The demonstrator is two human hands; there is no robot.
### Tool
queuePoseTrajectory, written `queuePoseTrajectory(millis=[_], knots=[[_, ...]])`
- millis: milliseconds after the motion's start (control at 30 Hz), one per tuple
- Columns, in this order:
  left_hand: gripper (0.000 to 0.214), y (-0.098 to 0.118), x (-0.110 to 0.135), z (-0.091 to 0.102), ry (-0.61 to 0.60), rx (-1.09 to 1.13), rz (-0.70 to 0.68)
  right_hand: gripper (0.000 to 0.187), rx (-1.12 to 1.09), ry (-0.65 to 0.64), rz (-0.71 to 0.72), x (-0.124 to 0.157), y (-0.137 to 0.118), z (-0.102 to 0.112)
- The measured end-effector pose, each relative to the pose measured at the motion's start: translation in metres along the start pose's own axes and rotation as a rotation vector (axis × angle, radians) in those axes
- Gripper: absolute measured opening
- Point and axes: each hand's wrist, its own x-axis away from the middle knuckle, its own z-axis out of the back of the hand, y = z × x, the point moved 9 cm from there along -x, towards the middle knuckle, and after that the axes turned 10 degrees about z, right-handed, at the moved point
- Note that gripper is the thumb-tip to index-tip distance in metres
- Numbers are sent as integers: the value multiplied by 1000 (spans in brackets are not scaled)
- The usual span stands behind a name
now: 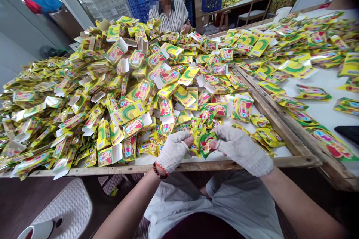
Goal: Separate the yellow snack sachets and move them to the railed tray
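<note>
My right hand (242, 149), in a white knit glove with bare fingertips, pinches a small green candy packet (206, 145) with red and white print. Just left of it, my left hand (174, 151), gloved the same way, has its thumb and fingers curled together. Yellow foil shows at those fingertips, but I cannot tell whether they grip it. Loose yellow packets (150, 148) lie on the white tabletop near my left hand. Beyond both hands are printed cartons, among them an upright yellow carton (241, 108) and a carton with an open white flap (137, 125).
A big heap of yellow cartons (112, 82) covers the table's left and middle. A wooden rail (263, 108) divides off more packs at right. A wooden edge (224, 165) runs before me. Across the heap sits a person (171, 16). A white stool (67, 209) stands at lower left.
</note>
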Motion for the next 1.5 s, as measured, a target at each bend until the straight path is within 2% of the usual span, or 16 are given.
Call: queuePoseTrajectory(millis=[100,200,400,567,633,733,833,900,1000,1067,1167,1333,1433,1500], knots=[[38,1,0,-4,-29,49,1,17,111,15,73,-3,-15,-4],[34,-4,1,-2,18,180,31,19,135,63,5,-3,-7,-4],[29,-15,5,-7,53,489,-23,25,-40,121,-22,1,8,-10],[31,-14,7,-5,184,606,-79,26,-266,150,-91,6,8,-15],[33,-10,7,-10,156,689,-129,28,-380,178,-136,8,9,-20],[36,-9,6,-19,50,805,-148,28,-455,175,-164,9,11,-28],[30,-11,5,-23,-72,818,-82,27,-357,162,-144,7,11,-27],[28,-12,5,-22,-94,781,-43,26,-220,164,-96,6,8,-20],[32,-12,4,-13,-7,781,-59,25,-54,196,-61,5,4,-11],[34,-12,4,-12,44,807,-74,24,-3,167,-78,5,4,-12],[37,-13,5,-17,69,799,-74,24,5,125,-98,5,6,-16],[42,-13,7,-11,184,673,-65,24,37,164,-61,5,10,-15],[43,-15,3,-9,187,653,-63,30,120,270,26,4,5,-9],[42,-13,1,-9,171,617,-93,36,108,265,68,2,3,-12]])
